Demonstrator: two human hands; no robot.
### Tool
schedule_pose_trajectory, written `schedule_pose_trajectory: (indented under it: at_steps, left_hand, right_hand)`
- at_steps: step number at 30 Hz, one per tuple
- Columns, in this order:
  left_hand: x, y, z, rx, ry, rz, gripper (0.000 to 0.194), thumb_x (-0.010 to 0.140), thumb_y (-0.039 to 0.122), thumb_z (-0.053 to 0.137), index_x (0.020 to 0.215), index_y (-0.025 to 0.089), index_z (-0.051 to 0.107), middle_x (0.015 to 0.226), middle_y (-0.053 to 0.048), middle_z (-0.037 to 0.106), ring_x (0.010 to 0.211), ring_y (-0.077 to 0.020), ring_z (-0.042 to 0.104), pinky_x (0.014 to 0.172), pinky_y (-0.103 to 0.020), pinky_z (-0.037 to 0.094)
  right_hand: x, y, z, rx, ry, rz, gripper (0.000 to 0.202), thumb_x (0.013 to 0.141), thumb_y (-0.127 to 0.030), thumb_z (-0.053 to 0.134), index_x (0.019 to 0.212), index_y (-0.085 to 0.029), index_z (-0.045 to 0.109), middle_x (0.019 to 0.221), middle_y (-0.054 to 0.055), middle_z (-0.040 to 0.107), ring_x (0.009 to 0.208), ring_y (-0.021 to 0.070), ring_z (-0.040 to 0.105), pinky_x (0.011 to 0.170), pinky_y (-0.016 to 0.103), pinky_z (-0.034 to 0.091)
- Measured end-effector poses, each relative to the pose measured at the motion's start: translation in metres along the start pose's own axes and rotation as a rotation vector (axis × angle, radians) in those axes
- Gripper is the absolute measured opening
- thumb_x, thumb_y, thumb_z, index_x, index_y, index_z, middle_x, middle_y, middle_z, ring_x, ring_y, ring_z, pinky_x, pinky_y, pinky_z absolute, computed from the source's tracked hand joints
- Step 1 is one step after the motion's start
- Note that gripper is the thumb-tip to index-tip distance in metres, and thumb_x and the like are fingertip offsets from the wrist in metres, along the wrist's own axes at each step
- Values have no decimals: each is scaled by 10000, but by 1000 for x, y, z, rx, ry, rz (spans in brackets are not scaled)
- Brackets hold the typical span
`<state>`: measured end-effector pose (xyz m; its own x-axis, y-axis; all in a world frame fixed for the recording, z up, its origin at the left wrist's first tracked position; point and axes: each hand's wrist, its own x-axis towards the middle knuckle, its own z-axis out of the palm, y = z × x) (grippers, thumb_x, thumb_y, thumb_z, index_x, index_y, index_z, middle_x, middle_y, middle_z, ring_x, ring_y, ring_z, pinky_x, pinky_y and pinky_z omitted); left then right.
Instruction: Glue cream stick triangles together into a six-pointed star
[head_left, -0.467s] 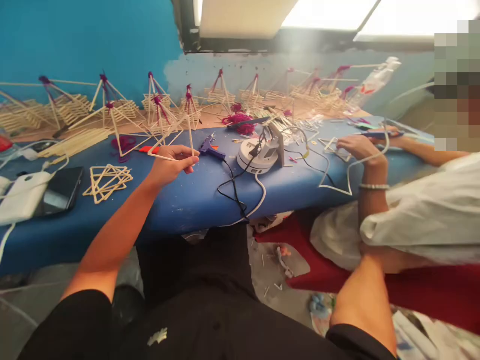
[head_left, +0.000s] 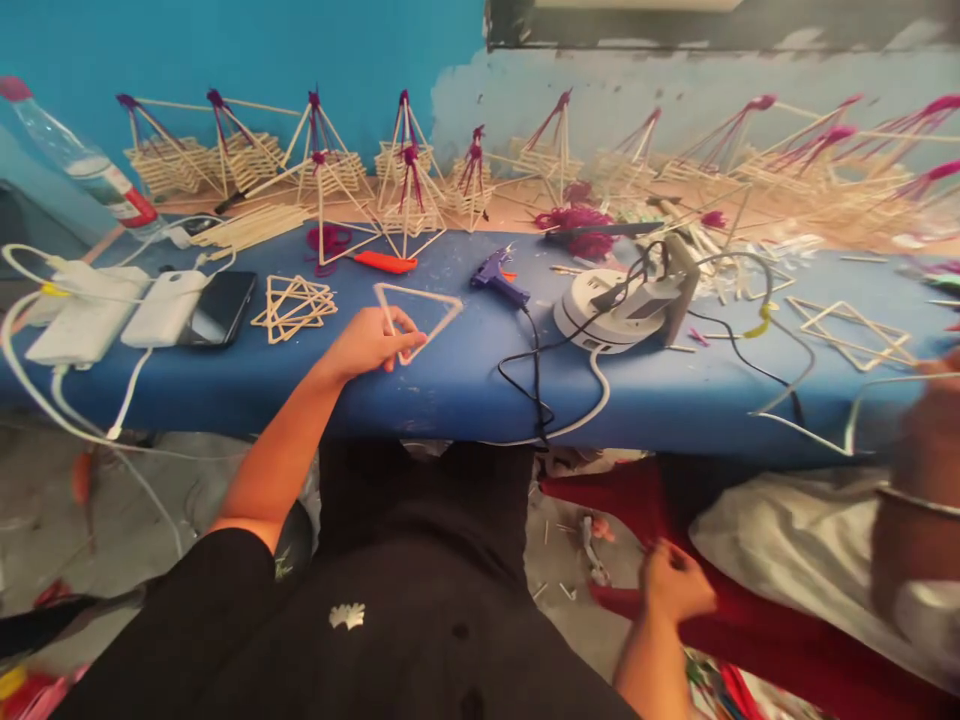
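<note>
My left hand [head_left: 375, 340] is closed on one corner of a triangle of thin wooden sticks [head_left: 421, 292], held tilted just above the blue tabletop. My right hand [head_left: 675, 580] hangs low beside my lap, below the table edge, with fingers loosely curled and nothing seen in them. To the left of the triangle lies a star-shaped stack of sticks [head_left: 294, 308]. On its right rests a purple glue gun [head_left: 501, 278] with a black cord. An orange-red utility knife [head_left: 385, 262] lies behind the triangle.
Stick pyramids with purple yarn tops [head_left: 409, 160] line the back. A white round power strip [head_left: 600, 310] with cords stands right of the glue gun. A phone [head_left: 219, 308], white power banks [head_left: 161, 308] and a bottle [head_left: 90, 165] are at left. A co-worker's arm [head_left: 919, 460] reaches in at right.
The view has swung to the right. My left hand has lowered and turned the triangle so its face shows. My right hand has come into view, low by my lap.
</note>
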<state>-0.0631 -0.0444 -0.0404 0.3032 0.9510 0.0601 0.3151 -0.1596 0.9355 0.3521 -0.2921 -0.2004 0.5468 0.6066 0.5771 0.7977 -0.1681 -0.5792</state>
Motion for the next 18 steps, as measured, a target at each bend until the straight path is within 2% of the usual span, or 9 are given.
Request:
schedule_pose_trajectory:
  at_steps: [1, 3, 5, 6, 8, 10, 13, 16, 18]
  left_hand:
    - [1, -3, -4, 51, 24, -16, 356, 801, 500, 900, 837, 191, 728, 543, -10, 680, 354, -113, 516, 386, -231, 348]
    - [3, -8, -11, 167, 115, -23, 343, 816, 460, 917, 939, 188, 747, 507, 17, 642, 378, -131, 525, 441, -250, 381]
    - [4, -11, -14, 292, 232, 5, 398, 841, 420, 913, 1110, 171, 758, 554, 16, 659, 499, -170, 610, 571, -280, 467]
    - [2, -12, -14, 351, 286, 28, 438, 877, 417, 883, 1203, 156, 749, 613, -1, 688, 582, -190, 650, 654, -303, 504]
    - [-4, -13, -12, 457, 351, 89, 483, 965, 434, 781, 1335, 131, 717, 808, -63, 759, 739, -223, 694, 808, -361, 542]
    - [-16, -13, -8, 547, 341, 168, 469, 1019, 457, 689, 1360, 135, 721, 1042, -124, 786, 879, -252, 711, 929, -419, 553]
    - [-31, -16, -4, 665, 241, 296, 384, 984, 444, 724, 1269, 195, 782, 1201, -128, 781, 1133, -307, 687, 1103, -474, 515]
    - [-36, -18, -2, 763, 172, 363, 324, 1001, 426, 701, 1197, 199, 821, 1193, -135, 784, 1135, -325, 668, 1082, -493, 529]
    - [-35, -19, -2, 809, 158, 384, 325, 1021, 430, 683, 1195, 197, 827, 1193, -134, 786, 1121, -324, 664, 1061, -493, 541]
  right_hand:
    - [-6, 3, 9, 13, 10, -51, 469, 1050, -506, 670, 1369, -162, 659, 1382, 124, 671, 1221, 257, 685, 1022, 476, 645]
    - [-13, 3, 28, 45, 34, -168, 410, 1055, -515, 664, 1234, -149, 702, 1148, 78, 733, 987, 185, 725, 853, 359, 659]
    - [-15, -9, 45, 85, 43, -288, 382, 1059, -504, 639, 947, -153, 742, 740, 27, 688, 576, 138, 625, 530, 265, 532]
    - [-14, -19, 50, 115, 30, -357, 353, 1039, -464, 668, 861, -169, 746, 633, 18, 655, 472, 142, 579, 447, 266, 462]
    - [-8, -46, 56, 202, -35, -513, 158, 956, -329, 770, 858, -205, 781, 629, 4, 706, 449, 141, 611, 462, 257, 496]
    - [1, -79, 58, 325, -74, -662, 36, 893, -232, 813, 870, -238, 785, 635, -35, 720, 451, 106, 606, 504, 225, 522]
    - [19, -129, 61, 449, -88, -780, 137, 872, -134, 792, 977, -221, 772, 655, -41, 709, 496, 90, 611, 545, 213, 528]
    - [35, -174, 70, 512, -79, -834, 234, 870, -94, 762, 1070, -215, 765, 774, 3, 756, 626, 130, 683, 621, 255, 578]
    - [43, -199, 79, 527, -71, -855, 329, 865, -92, 771, 1171, -213, 759, 871, 36, 787, 759, 165, 733, 748, 301, 633]
